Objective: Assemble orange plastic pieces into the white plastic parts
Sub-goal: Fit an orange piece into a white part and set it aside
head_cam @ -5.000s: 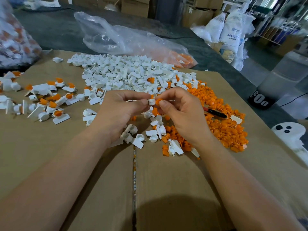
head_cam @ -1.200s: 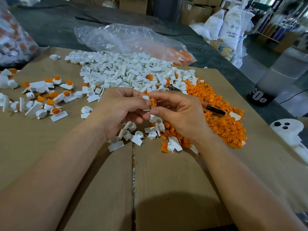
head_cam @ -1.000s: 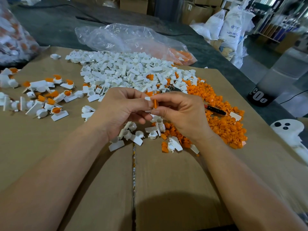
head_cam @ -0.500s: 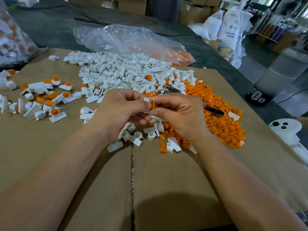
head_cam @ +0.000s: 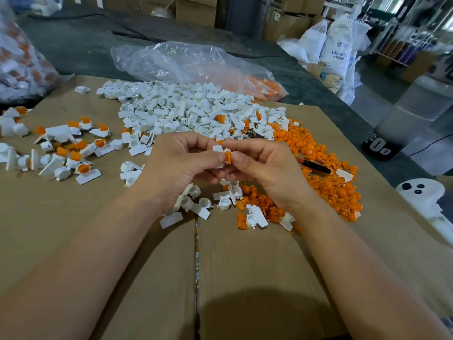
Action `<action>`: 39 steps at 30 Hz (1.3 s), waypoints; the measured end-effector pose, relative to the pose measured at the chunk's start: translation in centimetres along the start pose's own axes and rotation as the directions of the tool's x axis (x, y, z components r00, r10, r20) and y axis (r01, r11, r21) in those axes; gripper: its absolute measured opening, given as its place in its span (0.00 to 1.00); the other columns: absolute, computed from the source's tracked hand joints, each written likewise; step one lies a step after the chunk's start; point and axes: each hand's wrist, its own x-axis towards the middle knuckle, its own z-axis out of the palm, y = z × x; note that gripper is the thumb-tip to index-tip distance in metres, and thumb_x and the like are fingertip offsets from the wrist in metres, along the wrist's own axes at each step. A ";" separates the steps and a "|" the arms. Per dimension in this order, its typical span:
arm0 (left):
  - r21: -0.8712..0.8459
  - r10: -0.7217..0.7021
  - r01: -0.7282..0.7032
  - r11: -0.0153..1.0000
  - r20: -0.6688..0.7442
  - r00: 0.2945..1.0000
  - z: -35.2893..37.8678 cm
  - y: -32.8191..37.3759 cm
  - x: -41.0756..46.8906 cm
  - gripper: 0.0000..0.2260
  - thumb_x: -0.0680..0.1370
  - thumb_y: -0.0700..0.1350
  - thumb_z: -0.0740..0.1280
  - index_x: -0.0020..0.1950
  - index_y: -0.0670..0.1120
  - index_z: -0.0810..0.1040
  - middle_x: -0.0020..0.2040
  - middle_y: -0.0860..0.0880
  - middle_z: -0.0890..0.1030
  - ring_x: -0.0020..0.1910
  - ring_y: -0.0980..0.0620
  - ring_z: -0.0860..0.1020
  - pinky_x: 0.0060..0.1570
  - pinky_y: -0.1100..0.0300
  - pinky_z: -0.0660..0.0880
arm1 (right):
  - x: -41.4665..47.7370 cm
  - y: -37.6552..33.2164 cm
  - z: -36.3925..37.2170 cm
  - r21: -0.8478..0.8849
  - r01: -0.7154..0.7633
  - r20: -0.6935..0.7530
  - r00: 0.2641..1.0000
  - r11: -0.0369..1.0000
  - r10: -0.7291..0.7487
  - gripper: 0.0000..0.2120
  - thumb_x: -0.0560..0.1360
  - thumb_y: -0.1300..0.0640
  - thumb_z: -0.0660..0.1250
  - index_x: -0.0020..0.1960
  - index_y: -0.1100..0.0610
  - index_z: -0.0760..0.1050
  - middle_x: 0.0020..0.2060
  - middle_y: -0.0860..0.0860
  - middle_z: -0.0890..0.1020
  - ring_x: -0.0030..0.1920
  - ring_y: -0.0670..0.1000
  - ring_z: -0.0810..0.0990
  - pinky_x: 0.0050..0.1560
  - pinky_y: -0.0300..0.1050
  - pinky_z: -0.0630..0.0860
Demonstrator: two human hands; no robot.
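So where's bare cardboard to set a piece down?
Bare cardboard lies nearest the person, this side of the loose parts, and at left, nearer than the assembled pieces. Crowded: white pile at back, orange pile at right, under the left hand and right hand.

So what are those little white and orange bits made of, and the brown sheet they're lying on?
The white parts look like moulded hard plastic: smooth, slightly glossy, crisp identical shapes. The orange pieces look the same sort of plastic, uniform in colour, with a faint sheen. The brown sheet seems to be cardboard: matte brown, with a seam down the middle like box flaps.
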 end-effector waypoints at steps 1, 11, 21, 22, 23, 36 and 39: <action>0.001 -0.003 0.003 1.000 0.003 1.000 0.0 0.0 0.0 0.04 0.70 0.31 0.69 0.37 0.39 0.78 0.27 0.45 0.80 0.26 0.53 0.80 0.26 0.66 0.75 | 0.0 0.0 0.0 -0.002 -0.002 -0.002 1.000 1.000 0.002 0.11 0.73 0.68 0.62 0.51 0.56 0.75 0.33 0.48 0.84 0.36 0.45 0.83 0.38 0.35 0.79; -0.028 -0.051 0.051 0.998 -0.003 0.999 -0.1 0.1 0.1 0.05 0.70 0.31 0.69 0.36 0.39 0.78 0.27 0.46 0.80 0.26 0.52 0.79 0.25 0.66 0.74 | -0.1 0.1 0.0 -0.069 0.078 -0.010 0.997 0.995 -0.079 0.18 0.72 0.71 0.65 0.57 0.55 0.74 0.41 0.50 0.83 0.41 0.46 0.83 0.43 0.38 0.79; -0.021 -0.089 0.090 0.996 0.030 0.996 -0.3 0.0 0.2 0.06 0.70 0.31 0.68 0.35 0.39 0.78 0.26 0.45 0.79 0.24 0.53 0.78 0.24 0.67 0.73 | -0.3 0.6 0.5 -0.303 0.220 -0.073 0.965 0.927 -0.253 0.19 0.67 0.71 0.69 0.57 0.61 0.73 0.44 0.49 0.81 0.44 0.44 0.82 0.48 0.38 0.78; -0.016 -0.088 0.088 0.996 0.033 0.996 -0.3 0.0 0.2 0.05 0.70 0.31 0.68 0.35 0.38 0.78 0.26 0.45 0.79 0.24 0.53 0.78 0.24 0.67 0.73 | -0.3 0.6 0.5 -0.322 0.225 -0.073 0.963 0.919 -0.261 0.19 0.67 0.71 0.70 0.57 0.61 0.73 0.44 0.50 0.81 0.45 0.45 0.82 0.48 0.38 0.78; -0.009 -0.086 0.086 0.996 0.034 0.996 -0.3 -0.1 0.2 0.05 0.70 0.31 0.68 0.36 0.38 0.78 0.26 0.45 0.79 0.24 0.53 0.78 0.24 0.67 0.73 | -0.3 0.6 0.5 -0.341 0.228 -0.070 0.961 0.912 -0.266 0.19 0.67 0.70 0.70 0.57 0.61 0.73 0.44 0.51 0.81 0.45 0.46 0.82 0.49 0.38 0.78; -0.092 -0.102 0.100 0.991 -0.012 0.995 -0.2 0.0 0.4 0.04 0.70 0.31 0.68 0.36 0.37 0.76 0.25 0.46 0.78 0.23 0.53 0.78 0.23 0.67 0.73 | -0.2 -0.9 -5.3 -0.716 -0.354 -0.375 0.922 0.601 0.095 0.32 0.69 0.40 0.67 0.68 0.52 0.68 0.65 0.47 0.73 0.64 0.46 0.70 0.60 0.42 0.65; -0.116 -0.101 0.098 0.988 -0.020 0.995 -0.3 0.0 0.5 0.03 0.70 0.32 0.68 0.37 0.37 0.76 0.26 0.46 0.78 0.24 0.53 0.78 0.23 0.68 0.73 | -0.4 -0.6 -6.9 -0.815 -0.490 -0.376 0.853 0.310 0.361 0.42 0.65 0.34 0.66 0.72 0.53 0.60 0.71 0.51 0.65 0.69 0.53 0.64 0.69 0.52 0.60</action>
